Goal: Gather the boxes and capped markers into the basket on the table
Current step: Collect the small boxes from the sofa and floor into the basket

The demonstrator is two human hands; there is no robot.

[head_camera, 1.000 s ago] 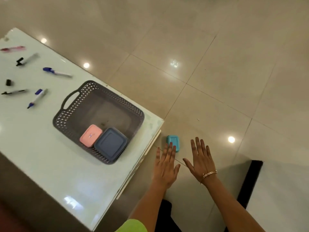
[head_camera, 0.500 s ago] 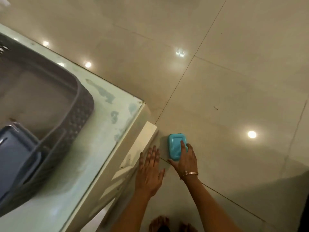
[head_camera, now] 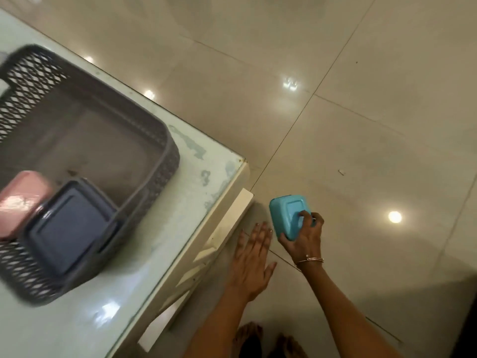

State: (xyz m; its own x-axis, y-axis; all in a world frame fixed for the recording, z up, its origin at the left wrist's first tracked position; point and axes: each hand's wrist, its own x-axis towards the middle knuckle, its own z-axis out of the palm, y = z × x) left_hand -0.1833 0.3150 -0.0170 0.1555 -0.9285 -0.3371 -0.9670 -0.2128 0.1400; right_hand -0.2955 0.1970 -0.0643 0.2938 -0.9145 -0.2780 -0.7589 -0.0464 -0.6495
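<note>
A small teal box point(head_camera: 286, 215) is held tilted above the floor, just right of the table corner, with my right hand point(head_camera: 304, 237) shut on it. My left hand point(head_camera: 251, 257) hangs beside it with flat, spread fingers and holds nothing. On the table stands the grey perforated basket point(head_camera: 154, 161). Inside it lie a pink box point(head_camera: 20, 200) and a dark blue box point(head_camera: 67, 226) side by side at the near end. No markers are in view.
The white glass-topped table point(head_camera: 180, 202) ends at a corner close to my hands, with its white leg frame point(head_camera: 227, 223) below. Glossy beige floor tiles point(head_camera: 361, 151) stretch to the right. My bare feet point(head_camera: 268, 342) show at the bottom edge.
My right hand closed on the teal box and lifted it off the floor, tilting it. The view pulled back, so more of the basket and its two boxes shows.
</note>
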